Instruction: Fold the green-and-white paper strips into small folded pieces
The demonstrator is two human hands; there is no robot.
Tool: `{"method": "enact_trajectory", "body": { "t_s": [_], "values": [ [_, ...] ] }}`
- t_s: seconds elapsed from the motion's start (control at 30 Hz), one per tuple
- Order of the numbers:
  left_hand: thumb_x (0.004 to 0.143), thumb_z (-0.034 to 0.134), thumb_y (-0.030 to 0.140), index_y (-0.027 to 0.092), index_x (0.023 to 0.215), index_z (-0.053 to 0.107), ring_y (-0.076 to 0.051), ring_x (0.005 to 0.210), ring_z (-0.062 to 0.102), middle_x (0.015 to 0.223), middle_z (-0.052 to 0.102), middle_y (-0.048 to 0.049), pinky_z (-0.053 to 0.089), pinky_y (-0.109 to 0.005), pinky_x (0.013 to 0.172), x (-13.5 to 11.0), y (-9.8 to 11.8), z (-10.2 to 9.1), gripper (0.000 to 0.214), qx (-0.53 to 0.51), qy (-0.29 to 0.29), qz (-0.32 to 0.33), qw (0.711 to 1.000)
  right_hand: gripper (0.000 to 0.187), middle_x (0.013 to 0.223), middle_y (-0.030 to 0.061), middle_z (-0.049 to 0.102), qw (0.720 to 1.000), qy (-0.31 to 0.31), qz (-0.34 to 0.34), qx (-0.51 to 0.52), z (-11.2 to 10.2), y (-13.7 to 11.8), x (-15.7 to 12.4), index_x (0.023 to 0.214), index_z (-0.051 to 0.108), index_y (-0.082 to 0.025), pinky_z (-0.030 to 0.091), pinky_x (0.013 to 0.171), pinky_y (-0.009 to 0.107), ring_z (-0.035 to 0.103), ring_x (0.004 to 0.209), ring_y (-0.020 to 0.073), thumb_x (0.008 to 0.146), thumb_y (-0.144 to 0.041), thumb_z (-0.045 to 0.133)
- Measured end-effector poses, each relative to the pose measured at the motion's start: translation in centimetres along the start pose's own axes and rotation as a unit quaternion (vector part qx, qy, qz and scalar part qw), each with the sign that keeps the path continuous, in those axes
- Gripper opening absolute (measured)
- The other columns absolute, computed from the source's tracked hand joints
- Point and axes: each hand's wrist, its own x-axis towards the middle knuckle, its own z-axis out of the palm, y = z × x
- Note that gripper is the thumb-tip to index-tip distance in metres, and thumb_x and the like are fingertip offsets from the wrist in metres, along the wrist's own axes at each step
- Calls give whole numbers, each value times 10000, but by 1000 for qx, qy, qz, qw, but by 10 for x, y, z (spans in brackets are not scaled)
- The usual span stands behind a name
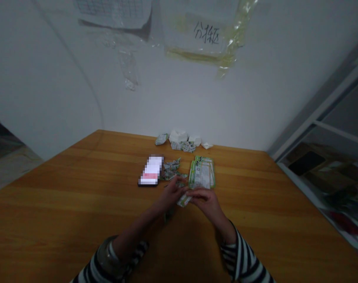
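Observation:
Over the wooden table, my left hand [172, 192] and my right hand [205, 199] meet at a small green-and-white printed packet [183, 201]. My fingers are closed on it from both sides, and they cover much of its upper part. Just beyond my right hand lies a loose pile of flat, green-edged printed packets [201, 173]. Torn, crumpled printed scraps [170, 169] lie beyond my left hand, beside a phone [151, 171] with a lit, blurred screen. A further small scrap [168, 215] shows in shadow under my left wrist.
Against the wall at the table's back edge sit crumpled white tissues [178, 136] and more printed scraps [183, 146]. Taped papers [207, 35] hang on the wall. A shelf unit [329, 129] with boxes stands to the right of the table [79, 184].

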Motion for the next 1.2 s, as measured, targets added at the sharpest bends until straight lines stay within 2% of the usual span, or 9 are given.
{"method": "enact_trajectory", "body": {
  "t_s": [0.13, 0.27, 0.37, 0.43, 0.6, 0.7, 0.83, 1.0, 1.2],
  "values": [
    [842, 482, 524, 207, 1000, 481, -88, 433, 421, 545, 445, 96, 307, -177, 420, -2, 12, -1, 354, -21, 47, 23, 998, 162, 571, 14, 689, 991, 118, 55, 42, 4, 4, 0, 673, 737, -180, 504, 495, 242, 617, 502, 146, 719, -336, 731],
    [760, 644, 414, 178, 1056, 563, -86, 426, 454, 527, 489, 89, 354, -178, 417, -4, 21, -2, 387, 2, 24, 65, 998, 253, 537, 12, 684, 973, 202, 78, 77, 3, 2, 1, 653, 702, -156, 498, 466, 237, 612, 461, 142, 700, -401, 742],
    [743, 668, 367, 151, 861, 668, -107, 425, 521, 502, 571, 46, 407, -201, 433, -5, 16, 2, 247, 22, 42, 47, 998, 277, 516, 11, 685, 969, 207, 94, 97, 5, -1, 0, 681, 702, -153, 495, 434, 235, 615, 434, 146, 667, -421, 768],
    [772, 634, 389, 149, 797, 680, -132, 441, 571, 522, 619, 21, 446, -221, 445, -6, 11, 6, 246, 2, 60, 39, 997, 301, 497, 10, 682, 968, 197, 105, 113, 8, -2, -1, 699, 699, -154, 491, 405, 237, 609, 402, 149, 662, -445, 766],
    [774, 634, 323, 153, 805, 702, -172, 562, 653, 641, 704, -23, 529, -262, 548, -8, 9, 8, 186, 19, 65, 65, 996, 312, 569, 27, 721, 970, 149, 120, 151, 11, 0, -2, 782, 718, -161, 555, 478, 290, 657, 457, 177, 676, -453, 752],
    [801, 601, 271, 177, 885, 724, -189, 693, 685, 775, 743, -44, 549, -283, 652, -9, 10, 6, 176, 84, 49, 106, 990, 238, 618, 32, 738, 971, 174, 106, 129, 11, 1, -2, 741, 731, -174, 575, 550, 310, 681, 524, 188, 669, -399, 765],
    [800, 614, 275, 209, 903, 751, -195, 720, 695, 822, 764, -36, 550, -289, 681, -8, 10, 5, 184, 102, 62, 120, 986, 149, 664, 39, 751, 972, 198, 83, 100, 8, 1, -1, 712, 748, -182, 570, 598, 305, 692, 593, 190, 676, -327, 755],
    [728, 696, 292, 207, 819, 774, -227, 787, 700, 817, 775, -32, 541, -326, 761, -8, 15, 8, 148, 44, 102, 83, 990, 98, 668, 44, 750, 978, 190, 68, 49, 6, -2, -1, 682, 758, -178, 536, 591, 280, 678, 610, 184, 675, -273, 736],
    [679, 738, 383, 153, 739, 761, -216, 698, 686, 725, 760, -57, 544, -314, 677, -12, 16, 18, 239, -45, 151, 29, 987, 166, 590, 31, 718, 972, 224, 59, 24, 10, -6, -2, 628, 730, -169, 506, 530, 258, 646, 548, 170, 688, -323, 737]
  ]
}}
